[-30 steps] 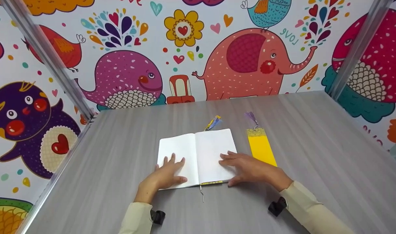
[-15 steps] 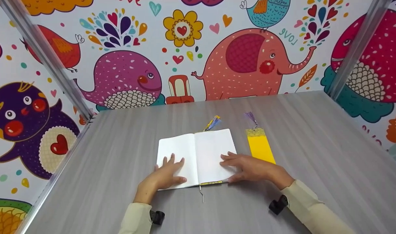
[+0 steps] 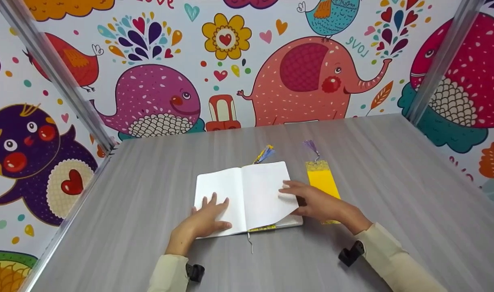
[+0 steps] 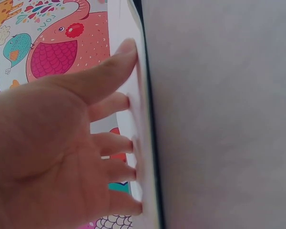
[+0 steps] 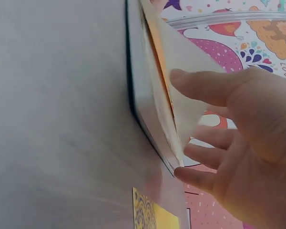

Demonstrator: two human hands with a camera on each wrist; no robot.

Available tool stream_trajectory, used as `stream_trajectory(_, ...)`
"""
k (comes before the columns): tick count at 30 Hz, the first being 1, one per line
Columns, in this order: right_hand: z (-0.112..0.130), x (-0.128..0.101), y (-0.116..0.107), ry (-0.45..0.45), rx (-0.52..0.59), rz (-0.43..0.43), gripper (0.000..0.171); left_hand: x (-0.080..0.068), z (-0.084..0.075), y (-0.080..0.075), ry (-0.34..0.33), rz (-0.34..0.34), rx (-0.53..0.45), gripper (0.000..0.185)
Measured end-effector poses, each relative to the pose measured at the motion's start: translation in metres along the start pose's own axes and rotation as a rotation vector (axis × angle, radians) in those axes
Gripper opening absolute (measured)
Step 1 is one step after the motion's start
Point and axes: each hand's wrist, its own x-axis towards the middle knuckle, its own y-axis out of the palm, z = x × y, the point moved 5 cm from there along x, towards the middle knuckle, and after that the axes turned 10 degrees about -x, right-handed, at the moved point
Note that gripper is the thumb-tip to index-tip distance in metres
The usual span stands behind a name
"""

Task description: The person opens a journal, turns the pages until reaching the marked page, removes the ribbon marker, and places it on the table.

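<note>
Notebook (image 3: 242, 190) with blank white pages lies spread open near the middle of the grey worktop (image 3: 149, 194). The left hand (image 3: 202, 221) rests on the left-hand page (image 3: 218, 180), low and toward the outer edge, its fingers and thumb spread apart, with the tips touching the paper. The right hand (image 3: 321, 205) is at the outer edge of the right-hand page (image 3: 263, 190), clamped on it: the thumb is underneath, the fingers above, and the page between them. That page's near corner is raised, so another leaf shows below it, and the right wrist camera sees an orange edge (image 5: 160, 67) among the leaves.

A yellow patterned strip (image 3: 263, 228) shows along the notebook's near edge, just beside a thin cord (image 3: 251, 243) that trails onto the worktop. At the far edge, near the middle fold, a blue and yellow tassel (image 3: 265, 154) sticks out. To the right of the notebook and apart from it lies a yellow bookmark (image 3: 323, 180), patterned at both ends, with a purple tassel (image 3: 310, 146) at its far end; the right hand and wrist hide part of it.

Both arms wear pale sleeves (image 3: 168, 271) and black wrist devices (image 3: 195, 273). Behind the worktop stands a wall (image 3: 182, 40) printed with cartoon animals, among them a purple whale (image 3: 157, 91) and a coral elephant (image 3: 267, 93).
</note>
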Motion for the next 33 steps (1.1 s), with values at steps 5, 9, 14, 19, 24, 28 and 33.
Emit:
stream_trajectory(5,-0.007,0.003,-0.006,0.044,0.218,-0.101,0.071,-0.001,0.000,0.000,0.007,0.000,-0.001,0.074)
stream_trajectory(9,-0.015,0.006,-0.007,0.129,0.454,-0.131,0.069,-0.001,0.000,-0.001,0.012,0.005,0.000,0.075)
stream_trajectory(14,-0.023,0.007,-0.003,0.266,0.718,-0.175,0.066,-0.001,0.000,-0.001,0.013,0.015,-0.003,0.075)
stream_trajectory(19,-0.026,0.010,0.002,0.439,0.868,-0.233,0.064,0.000,0.000,-0.001,0.011,0.013,0.000,0.075)
stream_trajectory(24,-0.028,0.012,0.010,0.552,0.930,-0.265,0.060,0.000,0.000,-0.001,0.010,0.005,0.006,0.074)
stream_trajectory(28,-0.028,0.013,0.013,0.568,0.939,-0.263,0.055,-0.002,0.000,-0.001,0.011,0.007,0.006,0.073)
stream_trajectory(33,-0.025,0.014,0.009,0.546,0.968,-0.279,0.053,-0.003,0.001,-0.004,0.030,0.007,-0.006,0.073)
